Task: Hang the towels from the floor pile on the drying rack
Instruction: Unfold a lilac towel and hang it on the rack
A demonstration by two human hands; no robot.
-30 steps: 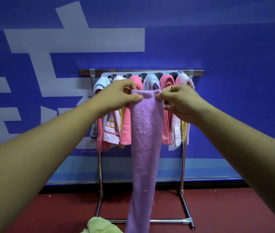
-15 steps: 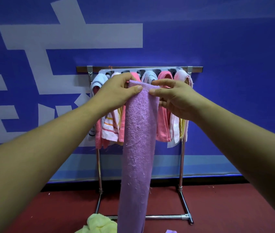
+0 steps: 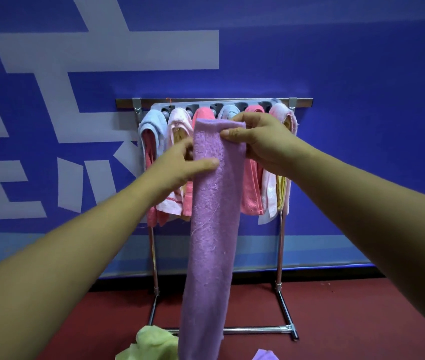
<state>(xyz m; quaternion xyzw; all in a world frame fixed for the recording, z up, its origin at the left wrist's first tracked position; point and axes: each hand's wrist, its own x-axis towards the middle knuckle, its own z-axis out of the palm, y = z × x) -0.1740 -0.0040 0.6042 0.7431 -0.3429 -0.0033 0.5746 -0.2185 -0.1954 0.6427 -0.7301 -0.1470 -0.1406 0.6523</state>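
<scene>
Now left hand point(image 3: 180, 165) slid down from top edge of purple towel point(image 3: 214, 229) to its left side, grip pinching cloth; right hand point(image 3: 260, 144) grip pinches top corner. Towel top raised level with drying rack point(image 3: 280, 253) bar, mid-rack. Likely draping next; lime towel point(image 3: 154, 341) waits at rack foot.

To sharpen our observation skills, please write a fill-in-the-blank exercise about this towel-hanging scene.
The towel held in both hands is ___.
The left hand grips it ___ than the right hand.
A yellow-green towel lies on the ___ floor.
The drying rack stands before a ___ wall.
Missing words: purple; lower; red; blue.
</scene>
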